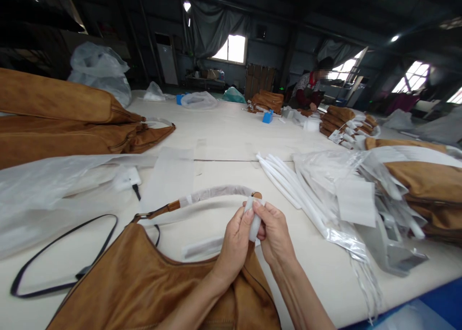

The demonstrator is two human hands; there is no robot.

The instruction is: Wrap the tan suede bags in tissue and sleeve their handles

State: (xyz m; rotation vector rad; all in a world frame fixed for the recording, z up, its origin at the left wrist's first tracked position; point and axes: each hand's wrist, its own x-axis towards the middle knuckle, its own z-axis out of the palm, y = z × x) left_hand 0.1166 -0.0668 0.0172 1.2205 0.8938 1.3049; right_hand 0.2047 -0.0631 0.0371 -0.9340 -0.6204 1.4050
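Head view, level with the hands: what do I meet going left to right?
Black strap loop, left hand, white wrap pinched between the hands, right hand, grey stand-like piece.

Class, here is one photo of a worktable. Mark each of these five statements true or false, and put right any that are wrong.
1. The left hand and right hand both grip the white wrapping. True.
2. The black loop lies to the right of the brown bag. False: the black loop lies to its left.
3. Another person is at the far side of the table. True.
4. The bag's strap is bare along its whole length. False: whitish film covers part of it.
5. White tubes lie on the table. True.
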